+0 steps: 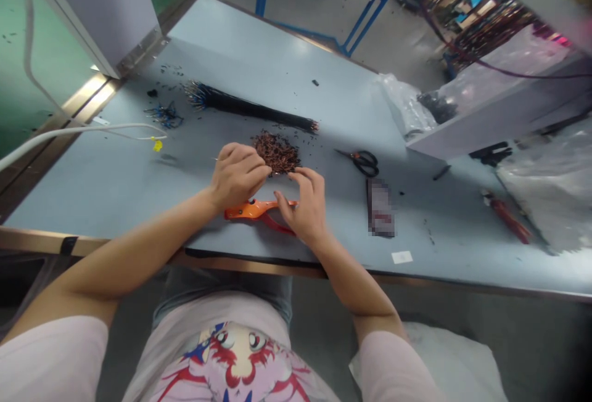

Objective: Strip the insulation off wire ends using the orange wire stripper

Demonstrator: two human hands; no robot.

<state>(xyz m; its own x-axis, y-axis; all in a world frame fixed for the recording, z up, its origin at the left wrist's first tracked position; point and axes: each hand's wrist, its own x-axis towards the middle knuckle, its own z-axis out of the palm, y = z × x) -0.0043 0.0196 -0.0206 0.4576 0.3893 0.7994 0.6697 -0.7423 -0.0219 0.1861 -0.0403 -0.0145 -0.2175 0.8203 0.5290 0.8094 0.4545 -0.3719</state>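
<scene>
My left hand (pixel 240 172) is closed in a pinch just left of a pile of small copper-brown pieces (pixel 277 154). It holds what looks like a thin wire, mostly hidden by the fingers; a fine tip shows at the hand's left side. My right hand (pixel 308 201) is beside the pile's lower right edge, thumb and index finger apart, with nothing visible between them. Beneath both hands lies an orange-handled hand tool (pixel 252 209), its right part partly behind my right thumb. Beyond the pile lies a bundle of black wires (pixel 259 109) with blue and metallic ends at the left.
Black-handled scissors (pixel 365 161) and a blurred dark rectangular object (pixel 381 208) lie to the right. Red-handled pliers (pixel 509 218) are farther right, near plastic bags (pixel 546 186). Loose blue-ended bits (pixel 166 115) and a white cable (pixel 83 131) are at left. A grey panel (pixel 92 7) stands behind.
</scene>
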